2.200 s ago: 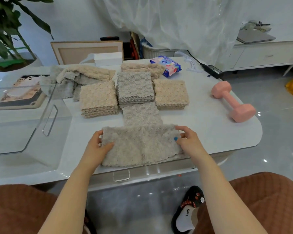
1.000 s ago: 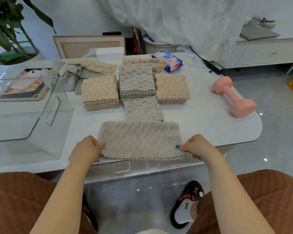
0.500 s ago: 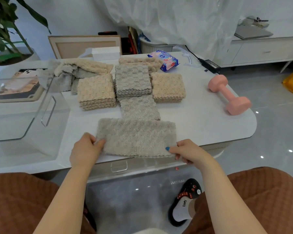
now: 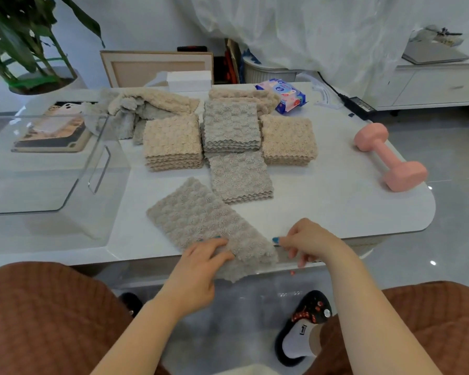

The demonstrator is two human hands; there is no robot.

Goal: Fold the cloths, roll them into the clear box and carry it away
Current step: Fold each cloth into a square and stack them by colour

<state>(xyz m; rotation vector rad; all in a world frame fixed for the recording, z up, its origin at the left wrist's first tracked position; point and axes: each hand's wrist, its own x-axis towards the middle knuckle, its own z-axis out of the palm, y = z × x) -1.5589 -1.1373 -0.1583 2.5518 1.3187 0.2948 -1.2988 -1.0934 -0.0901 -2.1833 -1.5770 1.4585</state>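
Note:
A long folded grey cloth (image 4: 198, 217) lies slanted on the white table (image 4: 325, 209), its near end hanging over the front edge. My left hand (image 4: 201, 266) grips that near end from above. My right hand (image 4: 307, 242) pinches the cloth's right near corner. Behind it sit a low grey folded stack (image 4: 240, 177), a taller grey stack (image 4: 230, 125) and two beige stacks (image 4: 172, 139) (image 4: 287, 136). A loose pile of unfolded cloths (image 4: 146, 104) lies at the back. The clear box (image 4: 98, 169) stands at the left with nothing in it.
A pink dumbbell (image 4: 390, 158) lies on the table's right side. A wipes pack (image 4: 284, 93), a white box (image 4: 188, 79) and a power adapter (image 4: 359, 104) sit at the back. A tablet (image 4: 52, 133) shows through the clear box. My knees are below the table's edge.
The grey cloth lay straight along the front edge; now it is turned slantwise, far end to the left. Both hands have moved together onto its near end.

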